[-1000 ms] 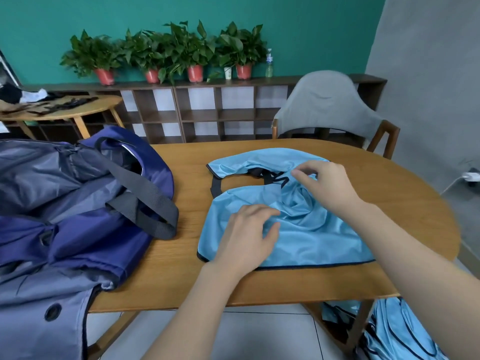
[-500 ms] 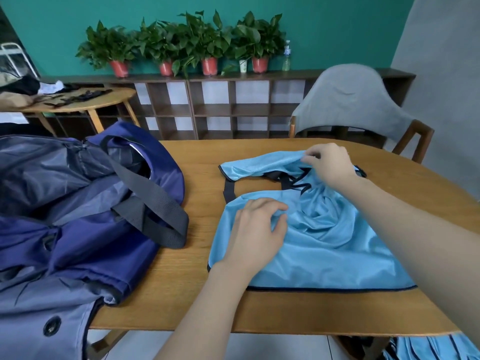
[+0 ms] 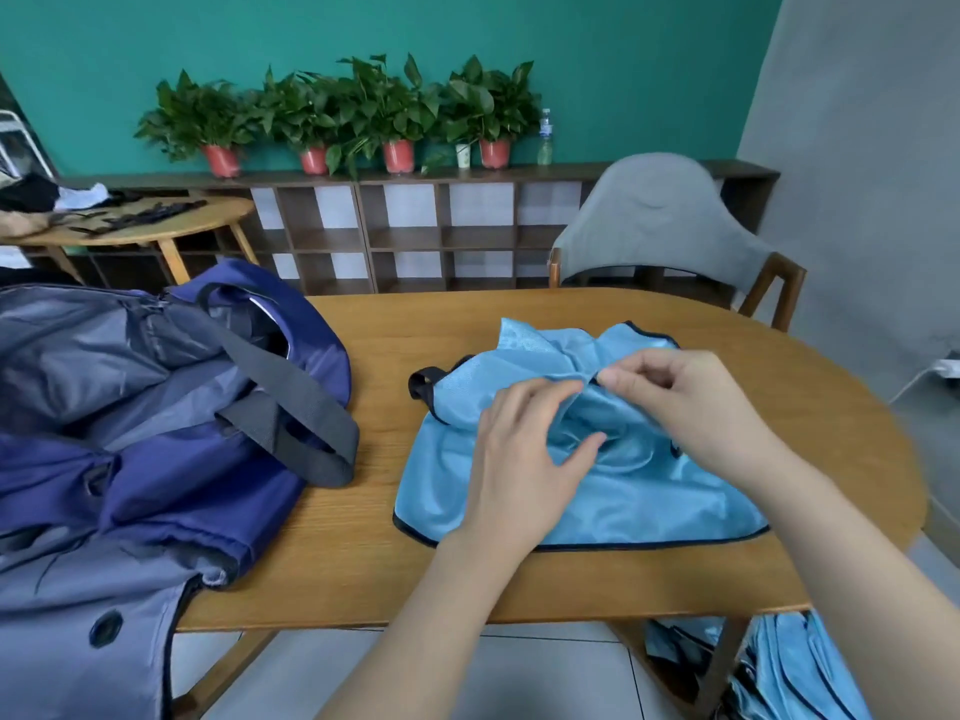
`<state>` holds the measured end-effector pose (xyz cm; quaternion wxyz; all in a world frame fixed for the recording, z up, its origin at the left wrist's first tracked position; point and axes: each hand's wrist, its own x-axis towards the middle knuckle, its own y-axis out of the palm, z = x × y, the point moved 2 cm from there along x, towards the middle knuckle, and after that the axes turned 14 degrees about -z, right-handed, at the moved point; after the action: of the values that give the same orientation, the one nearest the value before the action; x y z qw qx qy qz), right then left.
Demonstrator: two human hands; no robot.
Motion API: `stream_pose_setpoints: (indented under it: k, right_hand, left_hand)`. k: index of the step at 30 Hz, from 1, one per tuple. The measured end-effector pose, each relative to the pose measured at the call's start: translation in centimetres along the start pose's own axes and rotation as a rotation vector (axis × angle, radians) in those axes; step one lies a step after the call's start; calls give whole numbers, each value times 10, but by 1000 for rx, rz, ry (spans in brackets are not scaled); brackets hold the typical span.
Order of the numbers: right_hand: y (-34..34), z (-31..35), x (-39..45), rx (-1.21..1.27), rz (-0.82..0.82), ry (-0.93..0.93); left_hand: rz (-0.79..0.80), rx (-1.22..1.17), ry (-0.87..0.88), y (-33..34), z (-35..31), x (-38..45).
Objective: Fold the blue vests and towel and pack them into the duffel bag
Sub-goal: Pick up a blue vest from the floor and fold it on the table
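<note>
Light blue vest lay on the wooden table, to the right of the duffel bag, near the table's front edge. Top part of the vest was bunched and lifted, hem flat toward the person. Right hand pinched a ridge of fabric at the vest's upper middle, thumb and forefinger closed on it. Left hand sat on the vest just left of that pinch, fingers bent into the cloth; looked like a loose hold on the fabric, not fully clear.

Handling guess: vest was thin, shiny, very soft, likely slippery and near weightless; it would slump and slide, so folds probably need pressing flat. Best holds likely the dark-bound edges, shoulder straps or hem corners, since the trim gives the firmest line.

Duffel bag, navy and grey, sagged open on the table's left side with a dark strap draped toward the vest. More blue fabric sat below the table edge, right of the vest. No towel identifiable.

No readable brands, labels or writing on vest or bag.
</note>
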<state>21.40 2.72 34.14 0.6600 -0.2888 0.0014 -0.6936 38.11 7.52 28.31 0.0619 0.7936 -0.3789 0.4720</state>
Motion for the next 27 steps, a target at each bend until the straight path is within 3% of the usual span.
stream_pose_setpoints:
  k: [8, 13, 15, 20, 27]
  right_hand:
    - [11, -37, -32, 232, 27, 230]
    - [3, -43, -28, 181, -58, 187]
    - [-3, -46, -29, 203, -60, 182]
    - [-14, -52, -37, 188, -92, 119]
    - [-12, -54, -44, 58, -41, 13]
  left_hand:
    - [-14, 114, 63, 4, 20, -6]
    - [101, -128, -425, 2, 24, 11]
    - [144, -211, -488, 0, 27, 17]
    - [184, -278, -483, -3, 28, 21]
    - [267, -193, -416, -9, 23, 13]
